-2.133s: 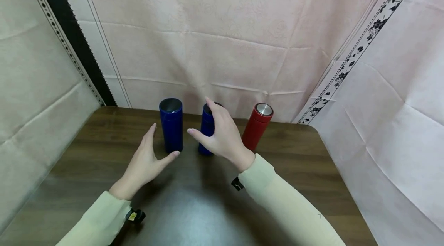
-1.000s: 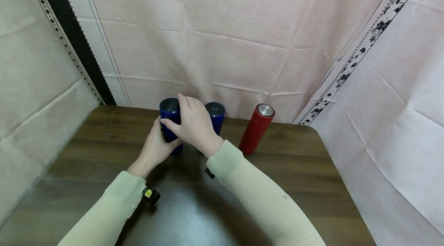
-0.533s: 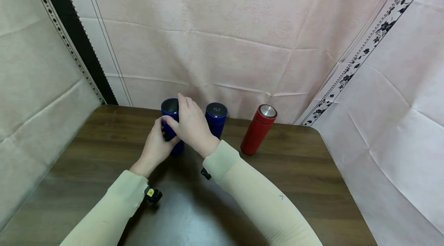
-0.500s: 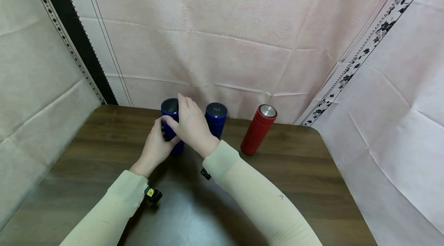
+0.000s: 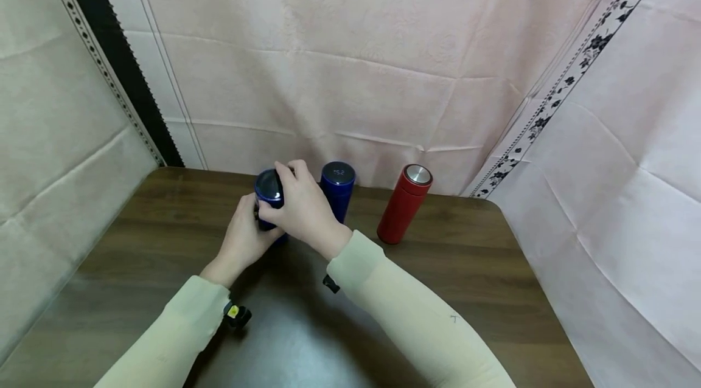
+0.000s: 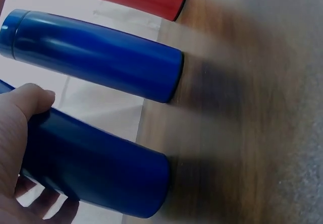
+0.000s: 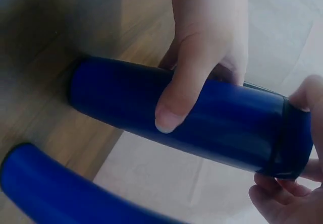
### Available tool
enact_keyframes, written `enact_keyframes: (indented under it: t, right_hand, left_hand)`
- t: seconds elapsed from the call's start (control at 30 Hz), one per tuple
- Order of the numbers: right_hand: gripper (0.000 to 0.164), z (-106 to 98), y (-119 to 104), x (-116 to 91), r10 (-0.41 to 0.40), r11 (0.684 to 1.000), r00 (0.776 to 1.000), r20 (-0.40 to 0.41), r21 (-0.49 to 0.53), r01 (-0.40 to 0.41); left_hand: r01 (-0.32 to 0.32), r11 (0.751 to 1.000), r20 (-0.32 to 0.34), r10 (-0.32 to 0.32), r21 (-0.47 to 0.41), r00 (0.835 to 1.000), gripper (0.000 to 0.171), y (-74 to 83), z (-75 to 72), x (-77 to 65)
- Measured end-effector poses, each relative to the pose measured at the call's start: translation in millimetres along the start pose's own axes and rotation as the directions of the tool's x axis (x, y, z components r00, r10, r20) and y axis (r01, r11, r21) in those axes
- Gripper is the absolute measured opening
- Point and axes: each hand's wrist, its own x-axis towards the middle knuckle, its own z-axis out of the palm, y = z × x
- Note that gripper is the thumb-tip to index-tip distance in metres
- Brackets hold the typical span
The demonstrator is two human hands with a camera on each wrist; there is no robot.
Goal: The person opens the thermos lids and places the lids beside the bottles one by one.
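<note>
A dark blue thermos bottle [image 5: 268, 218] stands at the left of the row, its top leaning a little toward me. My left hand [image 5: 241, 245] grips its body, thumb on the near side and fingers round behind, as the left wrist view shows. Up at the cap [image 7: 297, 141], my right hand [image 5: 306, 211] holds on with thumb and fingers to either side. A dark seam separates cap from body in the right wrist view. Just right of my right hand is a second blue thermos bottle [image 5: 338, 190], upright, with lit digits on its lid.
A red thermos bottle [image 5: 402, 208] with a silver top stands further right. All are near the back edge of the brown wooden table [image 5: 438, 303]. Pale cloth [image 5: 350, 84] hangs behind and at both sides.
Both hands have come to the left blue bottle from open poses, the right crossing over from the second bottle. In the last half second the bottle's top has tipped toward me with the right hand.
</note>
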Motion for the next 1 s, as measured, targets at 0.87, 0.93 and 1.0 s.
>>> enact_keyframes:
  t: [0.87, 0.93, 1.0]
  right_hand:
    - [0.055, -26.3, 72.6, -120.2, -0.228, 0.929, 0.971, -0.076, 0.282, 0.24]
    - [0.054, -24.9, 74.5, -121.7, -0.178, 0.926, 0.98, -0.084, 0.322, 0.196]
    - [0.053, -24.1, 75.7, -122.2, -0.151, 0.92, 0.983, -0.101, 0.349, 0.177]
  left_hand:
    - [-0.425, 0.845, 0.188, 0.382, 0.326, 0.905, 0.089, 69.1, 13.9, -55.3]
    - [-0.446, 0.812, 0.155, 0.419, 0.376, 0.895, 0.089, 70.6, 16.3, -54.2]
    - [-0.451, 0.796, 0.127, 0.44, 0.404, 0.889, 0.088, 71.8, 18.1, -53.4]
